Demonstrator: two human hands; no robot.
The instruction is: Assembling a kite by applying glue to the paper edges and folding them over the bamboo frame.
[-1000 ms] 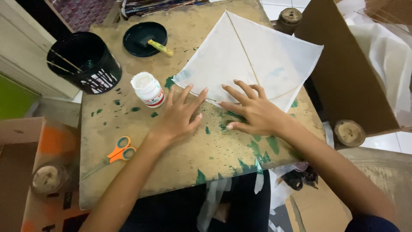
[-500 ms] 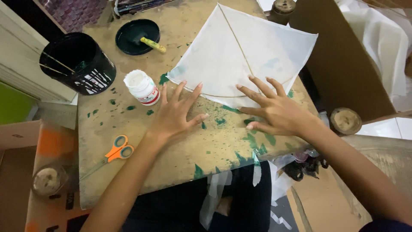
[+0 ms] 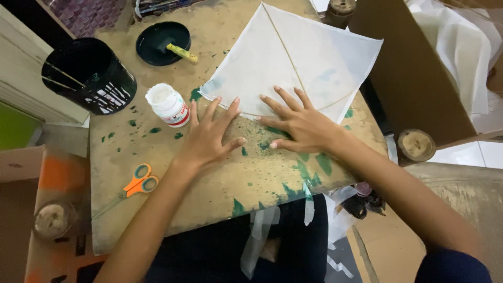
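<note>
Both flat, open hands, left [image 3: 209,136] and right [image 3: 301,123], press the kite's [image 3: 293,57] near edge on the board [image 3: 157,173] (grasping nothing), glue jar [image 3: 167,105] just beside, scissors [image 3: 137,181] well apart.

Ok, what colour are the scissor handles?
Orange, with pale blue inside the loops; the scissors lie left of the left hand, seen in the head view.
</note>
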